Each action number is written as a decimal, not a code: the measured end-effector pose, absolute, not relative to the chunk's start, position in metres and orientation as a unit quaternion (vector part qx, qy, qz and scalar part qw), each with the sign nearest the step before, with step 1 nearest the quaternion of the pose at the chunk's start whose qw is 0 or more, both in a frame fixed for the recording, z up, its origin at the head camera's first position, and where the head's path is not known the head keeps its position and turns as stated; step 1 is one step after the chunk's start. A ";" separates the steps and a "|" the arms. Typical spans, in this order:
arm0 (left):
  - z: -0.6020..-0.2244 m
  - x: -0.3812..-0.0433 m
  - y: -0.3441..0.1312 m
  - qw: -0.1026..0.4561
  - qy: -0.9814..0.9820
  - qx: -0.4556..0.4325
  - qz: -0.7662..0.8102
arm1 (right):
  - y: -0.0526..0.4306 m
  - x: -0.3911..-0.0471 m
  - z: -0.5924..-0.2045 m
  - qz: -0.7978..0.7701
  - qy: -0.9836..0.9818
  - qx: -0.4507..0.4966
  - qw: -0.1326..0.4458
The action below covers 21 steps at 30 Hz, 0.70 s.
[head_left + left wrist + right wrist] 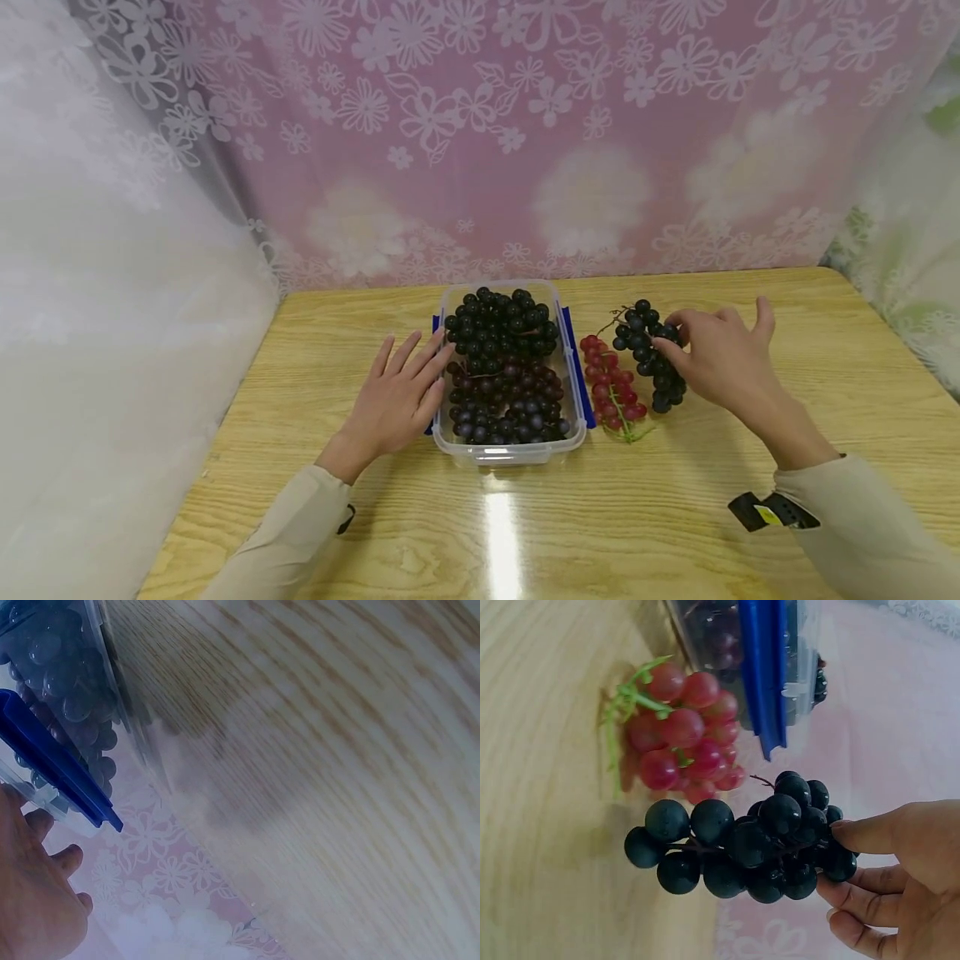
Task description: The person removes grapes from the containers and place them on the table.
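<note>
My right hand (723,354) pinches a bunch of black grapes (637,337) between thumb and fingers, beside the container on the right. In the right wrist view the same black bunch (735,847) hangs from the fingertips of the right hand (900,877). Just left of it lies a bunch of red grapes (603,379) with a green stem. My left hand (397,400), fingers spread and straight, rests against the left rim of a clear plastic container (510,452). Inside sit black grapes (498,325) at the back and dark purple grapes (513,408) toward the front.
Blue side clips (577,367) fold out along both long sides of the container. The wooden table (420,533) ends at the back against a pink flowered curtain (480,167). A pale sheet (135,292) hangs at the left edge.
</note>
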<state>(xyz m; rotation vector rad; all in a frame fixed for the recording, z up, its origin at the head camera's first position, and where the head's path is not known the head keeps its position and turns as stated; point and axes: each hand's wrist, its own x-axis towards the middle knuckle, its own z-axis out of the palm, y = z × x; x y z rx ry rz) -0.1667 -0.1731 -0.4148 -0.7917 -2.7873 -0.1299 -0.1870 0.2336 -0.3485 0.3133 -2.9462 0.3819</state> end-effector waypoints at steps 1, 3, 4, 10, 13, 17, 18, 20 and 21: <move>-0.415 -0.167 -0.173 0.121 -0.954 -0.271 -0.044 | 0.235 -0.187 -0.351 0.127 -0.984 0.103 0.072; -0.415 -0.167 -0.173 0.119 -0.955 -0.268 -0.044 | 0.237 -0.187 -0.355 0.131 -0.985 0.099 0.059; -0.415 -0.167 -0.173 0.118 -0.955 -0.268 -0.044 | 0.238 -0.187 -0.357 0.132 -0.985 0.096 0.053; -0.415 -0.167 -0.172 0.112 -0.956 -0.269 -0.043 | 0.241 -0.194 -0.369 0.143 -0.987 0.073 0.003; -0.416 -0.166 -0.172 0.115 -0.955 -0.270 -0.043 | 0.242 -0.200 -0.377 0.153 -0.986 0.062 -0.024; -0.416 -0.166 -0.173 0.122 -0.954 -0.270 -0.044 | 0.242 -0.205 -0.388 0.164 -0.983 0.062 -0.061; -0.416 -0.167 -0.173 0.123 -0.954 -0.271 -0.045 | 0.241 -0.206 -0.391 0.167 -0.981 0.064 -0.069; -0.415 -0.167 -0.173 0.124 -0.953 -0.271 -0.047 | 0.239 -0.207 -0.394 0.167 -0.980 0.068 -0.080; -0.415 -0.167 -0.174 0.125 -0.953 -0.272 -0.048 | 0.238 -0.208 -0.395 0.168 -0.980 0.069 -0.082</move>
